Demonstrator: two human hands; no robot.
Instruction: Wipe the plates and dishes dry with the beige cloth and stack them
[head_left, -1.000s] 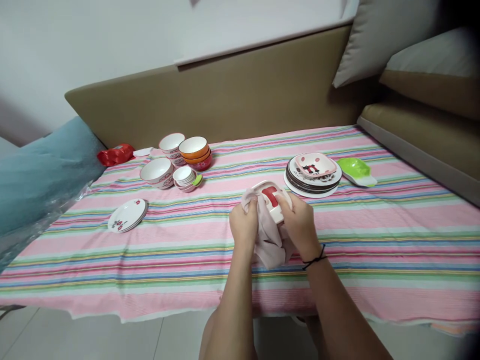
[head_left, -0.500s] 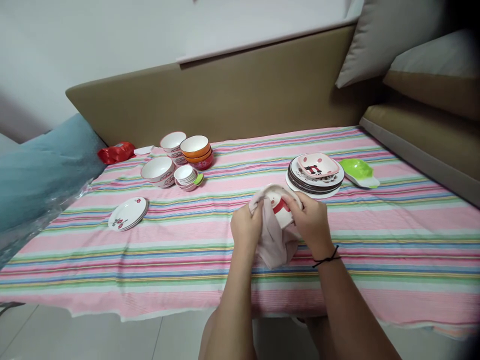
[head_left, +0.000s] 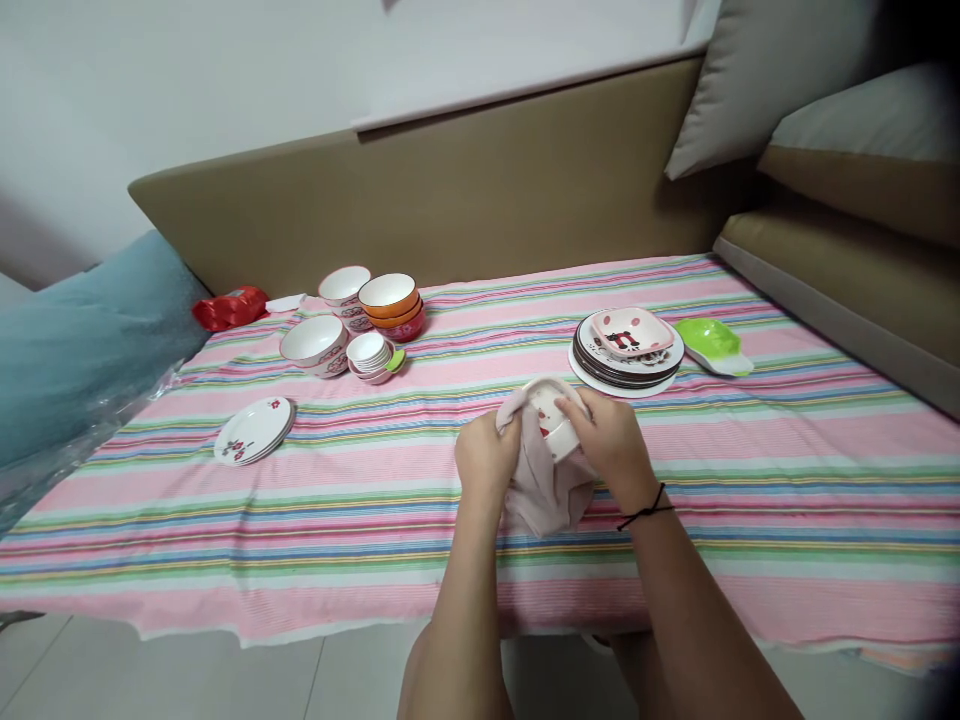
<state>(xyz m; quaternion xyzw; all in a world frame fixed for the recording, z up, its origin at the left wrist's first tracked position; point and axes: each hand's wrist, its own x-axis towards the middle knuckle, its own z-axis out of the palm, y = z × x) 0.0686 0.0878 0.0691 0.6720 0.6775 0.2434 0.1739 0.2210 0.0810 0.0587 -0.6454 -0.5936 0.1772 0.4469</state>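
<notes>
A white dish (head_left: 550,400), red marks showing inside, is held tilted at four o'clock from the view's centre. A crumpled pale pinkish-grey cloth (head_left: 544,492) wraps its nine-o'clock rim, hanging in loose folds toward six o'clock.

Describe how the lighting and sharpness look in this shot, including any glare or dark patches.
Head view: soft, diffuse light, with small glints on the green dish; head view: the upper right corner falls dark beyond the grey cushion; head view: the held dish shows a soft-looking print, partly covered by the right hand.
</notes>
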